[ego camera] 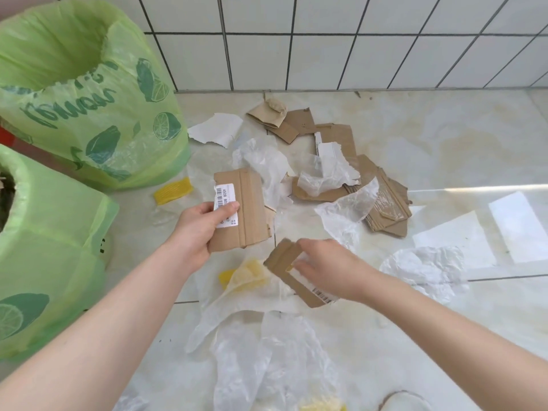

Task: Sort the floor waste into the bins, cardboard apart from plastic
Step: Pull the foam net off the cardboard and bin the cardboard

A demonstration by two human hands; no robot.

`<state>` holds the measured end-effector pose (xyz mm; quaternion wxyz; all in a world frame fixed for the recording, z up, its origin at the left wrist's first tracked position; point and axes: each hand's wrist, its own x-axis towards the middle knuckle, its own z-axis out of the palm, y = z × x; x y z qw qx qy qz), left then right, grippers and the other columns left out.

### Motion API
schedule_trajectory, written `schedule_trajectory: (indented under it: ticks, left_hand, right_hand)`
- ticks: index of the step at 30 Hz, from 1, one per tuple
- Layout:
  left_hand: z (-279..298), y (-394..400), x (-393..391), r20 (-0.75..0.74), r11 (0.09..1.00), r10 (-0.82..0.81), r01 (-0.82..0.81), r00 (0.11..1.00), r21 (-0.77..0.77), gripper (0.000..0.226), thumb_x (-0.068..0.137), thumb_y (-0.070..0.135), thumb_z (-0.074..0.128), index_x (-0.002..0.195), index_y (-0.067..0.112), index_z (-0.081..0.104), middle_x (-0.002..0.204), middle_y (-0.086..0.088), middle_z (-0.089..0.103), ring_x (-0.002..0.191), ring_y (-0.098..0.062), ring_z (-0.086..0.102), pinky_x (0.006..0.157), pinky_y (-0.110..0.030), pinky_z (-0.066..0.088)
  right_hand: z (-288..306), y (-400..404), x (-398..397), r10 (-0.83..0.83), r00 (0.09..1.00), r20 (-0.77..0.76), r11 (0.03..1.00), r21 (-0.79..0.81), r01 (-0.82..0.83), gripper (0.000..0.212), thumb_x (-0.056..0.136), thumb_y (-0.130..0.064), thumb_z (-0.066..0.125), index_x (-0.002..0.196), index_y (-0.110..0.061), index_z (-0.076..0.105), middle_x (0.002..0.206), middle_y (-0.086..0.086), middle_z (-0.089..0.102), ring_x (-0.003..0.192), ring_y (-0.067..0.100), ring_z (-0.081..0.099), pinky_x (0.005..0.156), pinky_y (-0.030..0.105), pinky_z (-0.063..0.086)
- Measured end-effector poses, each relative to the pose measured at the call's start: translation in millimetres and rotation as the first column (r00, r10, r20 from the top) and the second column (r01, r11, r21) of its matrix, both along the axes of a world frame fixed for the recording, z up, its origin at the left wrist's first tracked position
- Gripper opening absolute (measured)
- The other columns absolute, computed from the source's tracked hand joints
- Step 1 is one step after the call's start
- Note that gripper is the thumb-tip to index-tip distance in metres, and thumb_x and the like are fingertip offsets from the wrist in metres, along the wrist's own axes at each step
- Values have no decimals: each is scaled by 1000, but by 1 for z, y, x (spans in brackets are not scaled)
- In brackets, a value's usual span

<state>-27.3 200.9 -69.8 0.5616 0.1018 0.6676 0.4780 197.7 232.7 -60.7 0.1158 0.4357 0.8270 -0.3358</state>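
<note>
My left hand point(198, 229) grips a flat brown cardboard piece point(247, 215) with a white barcode label, held above the floor. My right hand point(324, 266) grips a second cardboard piece point(292, 275) with a barcode label, low over the floor waste. Two bins lined with green lemon-print bags stand at the left: the far bin point(89, 93) and the near bin point(50, 247). More cardboard scraps point(382, 203) lie beyond my hands, mixed with clear plastic film point(347, 209). More plastic sheets point(267, 351) lie in front of me.
White paper scraps point(216, 129) and crumpled white sheets point(427, 268) lie on the pale tiled floor. Yellow mesh pieces point(173, 190) lie near the far bin. A white tiled wall point(326, 40) bounds the far side.
</note>
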Motion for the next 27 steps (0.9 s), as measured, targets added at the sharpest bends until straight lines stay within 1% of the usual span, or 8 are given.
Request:
schedule_trajectory:
  ticks: [5,7,11,15,18,20,22,27]
  left_hand:
    - [-4,6,4,-189,992,-129,127,974,-20,17,84,23,70,101,20,67,99,-2,73,86,-18,68,79,-36,53]
    - [-2,15,8,-260,979,-202,205,944,-16,11,85,24,69,96,24,67,99,0,72,90,-19,67,85,-38,51]
    - [1,43,28,-363,929,-347,369,865,-9,13,86,27,68,98,22,67,94,4,72,85,-14,67,66,-27,48]
    - [-2,67,62,-481,799,-560,592,675,-100,17,84,26,69,97,15,66,86,2,67,76,-14,63,59,-24,44]
    - [-6,79,86,-492,649,-707,743,509,-163,20,85,30,66,94,13,61,84,2,64,80,-19,62,66,-29,44]
    - [-5,87,97,-438,667,-700,736,564,-119,23,90,29,59,107,13,60,98,0,65,92,-19,62,73,-28,45]
    - [-3,94,105,-336,760,-622,649,707,-40,23,95,27,53,116,18,58,107,3,64,98,-16,60,77,-24,44]
    - [-6,111,117,-35,884,-465,466,885,39,14,97,28,51,103,25,62,96,5,69,85,-12,64,75,-31,52]
  right_hand:
    - [12,59,36,-310,947,-80,929,188,320,15,93,-21,46,97,-10,55,89,9,62,84,29,55,66,32,40]
    - [15,80,46,-435,886,-158,864,203,461,18,91,-21,46,100,-12,58,88,8,63,83,28,57,67,34,45]
    - [17,110,60,-562,794,-232,763,225,606,9,86,-22,48,85,-16,55,77,2,58,70,18,54,57,28,40]
    - [2,133,82,-624,779,-68,729,309,611,37,71,-39,38,79,-9,57,88,14,54,88,36,52,73,36,44]
    - [-14,132,92,-547,837,20,815,240,527,41,70,-38,39,84,-8,63,100,13,58,102,37,52,84,38,45]
    - [-27,120,90,-383,919,93,908,221,356,35,79,-29,47,96,-5,66,120,11,58,118,33,46,99,37,35]
    - [-36,101,86,-224,963,150,956,224,187,31,83,-24,50,103,-6,64,131,6,54,129,29,36,107,34,22]
    - [-41,58,79,48,997,58,999,14,-49,52,75,-37,38,119,-18,57,137,-8,46,139,26,16,112,47,21]
